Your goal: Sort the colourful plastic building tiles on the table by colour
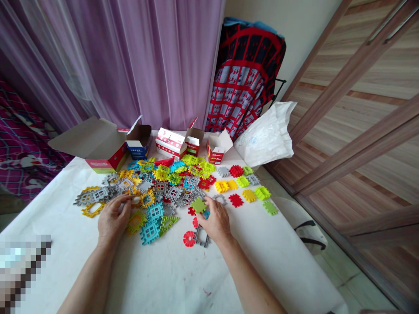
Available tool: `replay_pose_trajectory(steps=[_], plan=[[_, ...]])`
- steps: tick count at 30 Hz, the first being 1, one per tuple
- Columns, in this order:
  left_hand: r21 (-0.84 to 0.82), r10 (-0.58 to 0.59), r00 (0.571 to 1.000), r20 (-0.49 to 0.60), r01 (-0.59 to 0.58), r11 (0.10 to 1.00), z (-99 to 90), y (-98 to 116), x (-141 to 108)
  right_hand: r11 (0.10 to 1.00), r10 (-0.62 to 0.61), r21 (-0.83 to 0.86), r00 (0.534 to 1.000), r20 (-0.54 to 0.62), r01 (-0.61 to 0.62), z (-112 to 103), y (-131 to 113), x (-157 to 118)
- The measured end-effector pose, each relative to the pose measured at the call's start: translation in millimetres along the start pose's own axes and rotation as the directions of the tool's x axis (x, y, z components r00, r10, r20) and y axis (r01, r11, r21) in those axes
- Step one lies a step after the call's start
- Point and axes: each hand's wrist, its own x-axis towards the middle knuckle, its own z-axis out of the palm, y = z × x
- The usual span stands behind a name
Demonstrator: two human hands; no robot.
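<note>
Plastic interlocking building pieces (160,188) in yellow, grey, blue, green and red lie in a loose heap on the white-covered table (157,279). My right hand (216,220) grips a solid green square building piece (198,205) between thumb and fingers at the heap's right front. Below it lie a dark grey square frame (202,236) and a red flower-shaped disc (189,239). At the heap's left front, my left hand (114,216) rests with fingers bent over the pieces and thumb apart; I see nothing held. Near it are a yellow frame piece (92,210) and light blue window pieces (151,232).
Solid squares, including a red one (235,200), lie spaced out at the right. Behind the heap stand a large open box (108,157), a blue box (139,148) and several red-and-white boxes (170,143). A white bag (268,133) sits at the back right corner.
</note>
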Motion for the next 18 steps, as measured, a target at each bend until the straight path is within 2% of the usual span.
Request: replay_pose_trajectory(steps=[5,9,12,15,18], plan=[[0.015,-0.015,1.0,-0.005,0.015,1.0,1.0,-4,0,0.985,0.056,0.165,0.997,-0.05,-0.047,-6,15,-4],[0.021,-0.038,0.999,-0.004,0.038,0.999,-0.1,-4,1,0.95,0.18,0.268,0.983,-0.043,-0.162,-38,41,-17],[0.053,-0.088,0.996,0.034,0.086,0.995,-3.3,2,3,0.93,0.311,0.231,0.947,-0.076,-0.287,-78,85,-31],[0.092,-0.137,0.988,0.076,0.13,0.987,-7.7,11,4,0.899,0.434,0.134,0.888,-0.151,-0.417,-117,140,-39],[0.136,-0.184,0.977,0.106,0.169,0.976,-11.2,20,4,0.857,0.511,0.031,0.84,-0.182,-0.515,-142,184,-40]])
